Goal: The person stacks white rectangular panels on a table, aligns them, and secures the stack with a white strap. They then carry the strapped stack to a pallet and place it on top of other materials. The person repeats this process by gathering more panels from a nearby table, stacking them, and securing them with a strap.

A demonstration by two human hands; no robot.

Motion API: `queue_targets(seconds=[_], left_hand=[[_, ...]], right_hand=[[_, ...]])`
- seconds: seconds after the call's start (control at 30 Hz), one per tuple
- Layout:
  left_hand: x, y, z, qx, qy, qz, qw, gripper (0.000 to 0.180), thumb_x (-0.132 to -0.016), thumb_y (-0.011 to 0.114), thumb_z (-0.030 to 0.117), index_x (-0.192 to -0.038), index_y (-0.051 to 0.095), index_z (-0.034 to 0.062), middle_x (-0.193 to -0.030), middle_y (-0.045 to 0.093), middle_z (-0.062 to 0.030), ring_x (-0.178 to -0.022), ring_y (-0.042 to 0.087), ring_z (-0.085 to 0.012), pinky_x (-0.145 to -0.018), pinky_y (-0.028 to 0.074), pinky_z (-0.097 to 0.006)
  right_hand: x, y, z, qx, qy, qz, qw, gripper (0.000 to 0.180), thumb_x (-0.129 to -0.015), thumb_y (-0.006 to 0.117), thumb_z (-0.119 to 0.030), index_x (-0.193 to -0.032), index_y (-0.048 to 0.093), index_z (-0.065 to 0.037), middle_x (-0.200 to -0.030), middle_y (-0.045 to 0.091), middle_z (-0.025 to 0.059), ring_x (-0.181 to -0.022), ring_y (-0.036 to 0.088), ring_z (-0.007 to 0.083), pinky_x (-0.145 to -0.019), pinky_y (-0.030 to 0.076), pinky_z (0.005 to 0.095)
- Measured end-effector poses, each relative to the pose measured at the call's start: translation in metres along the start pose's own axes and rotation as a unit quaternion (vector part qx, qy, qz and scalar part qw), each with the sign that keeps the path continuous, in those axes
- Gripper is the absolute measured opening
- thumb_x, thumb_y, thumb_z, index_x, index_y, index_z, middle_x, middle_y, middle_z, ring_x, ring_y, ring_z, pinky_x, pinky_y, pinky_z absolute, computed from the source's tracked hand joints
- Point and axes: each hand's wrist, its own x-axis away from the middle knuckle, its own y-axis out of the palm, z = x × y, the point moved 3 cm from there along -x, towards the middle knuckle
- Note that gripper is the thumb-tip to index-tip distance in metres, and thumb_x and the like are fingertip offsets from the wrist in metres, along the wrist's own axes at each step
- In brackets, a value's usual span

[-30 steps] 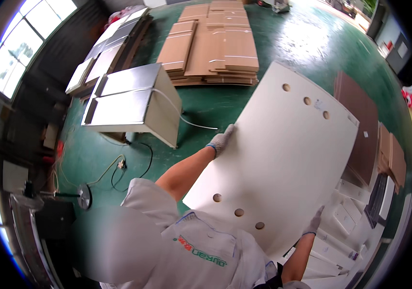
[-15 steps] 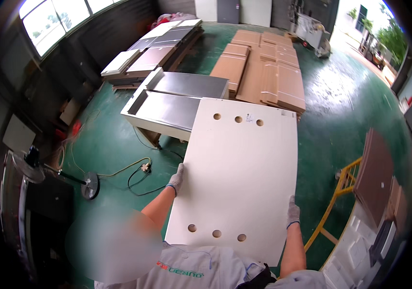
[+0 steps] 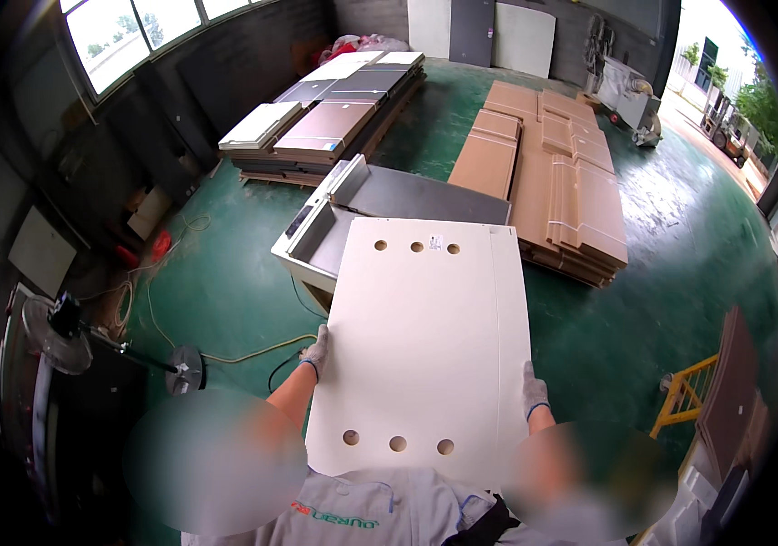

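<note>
White panel (image 3: 425,346) gripped at opposite edges by left hand (image 3: 316,350) and right hand (image 3: 533,393).

Both hands wear light grey knit gloves with blue-edged cuffs: the left hand (image 3: 317,348) left of centre, the right hand (image 3: 532,389) at lower right. The forearms are bare. At the bottom edge, a grey shirt (image 3: 380,510) shows green and red lettering on the chest.

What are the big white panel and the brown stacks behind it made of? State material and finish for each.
White panel: probably laminated board, smooth matt off-white face, with clean drilled round holes near both ends; gloved left hand and right hand grip its edges.
Brown stacks: likely corrugated cardboard, dull tan, flat sheets with fold lines.
</note>
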Motion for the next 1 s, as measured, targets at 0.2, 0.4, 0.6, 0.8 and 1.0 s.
queue_targets(seconds=[0.2,0.4,0.6,0.8,1.0], left_hand=[[0.102,-0.036,0.139,0.043,-0.044,-0.257,0.965,0.111,-0.089,0.041,0.089,-0.156,0.044,0.001,-0.158,0.047,-0.0163,-0.146,0.044,-0.029,-0.123,0.028,-0.04],[0.022,-0.103,0.079,-0.064,-0.017,-0.245,0.967,0.107,-0.091,0.043,0.086,-0.14,0.06,-0.0069,-0.137,0.064,-0.0212,-0.129,0.057,-0.0333,-0.114,0.037,-0.04],[-0.069,-0.116,0.156,-0.042,-0.032,-0.28,0.959,0.108,-0.087,0.05,0.087,-0.142,0.059,-0.0058,-0.137,0.065,-0.0163,-0.123,0.063,-0.0284,-0.106,0.048,-0.042],[-0.177,-0.107,0.127,0.007,-0.052,-0.31,0.949,0.1,-0.092,0.048,0.082,-0.147,0.054,-0.0009,-0.139,0.064,-0.0127,-0.121,0.065,-0.0267,-0.105,0.051,-0.042],[-0.16,-0.154,0.048,-0.035,0.032,-0.31,0.95,0.08,-0.102,0.042,0.072,-0.131,0.065,0.001,-0.117,0.07,-0.0117,-0.098,0.07,-0.0254,-0.083,0.057,-0.04]], right_hand=[[-0.11,0.045,0.01,-0.059,0.007,-0.014,0.998,0.085,-0.099,0.048,-0.072,-0.113,0.072,0.009,-0.105,0.074,0.0253,-0.101,0.071,0.0361,-0.087,0.054,0.045],[-0.055,0.111,-0.029,-0.281,0.035,-0.143,0.948,0.062,-0.105,0.053,-0.057,-0.128,0.067,-0.002,-0.118,0.072,0.0095,-0.104,0.068,0.025,-0.091,0.057,0.0403],[0.004,0.164,-0.124,-0.206,0.082,-0.024,0.975,0.071,-0.101,0.058,-0.061,-0.118,0.069,0.007,-0.113,0.072,0.0127,-0.096,0.066,0.0209,-0.087,0.054,0.0365],[0.021,0.22,-0.101,-0.263,-0.061,0.043,0.962,0.064,-0.102,0.063,-0.053,-0.126,0.068,0.006,-0.124,0.07,0.0126,-0.11,0.064,0.0205,-0.099,0.05,0.035],[0.158,0.251,-0.009,-0.332,-0.006,0.02,0.943,0.054,-0.107,0.057,-0.043,-0.128,0.065,0.007,-0.12,0.071,0.0114,-0.106,0.067,0.0194,-0.093,0.055,0.0352]])
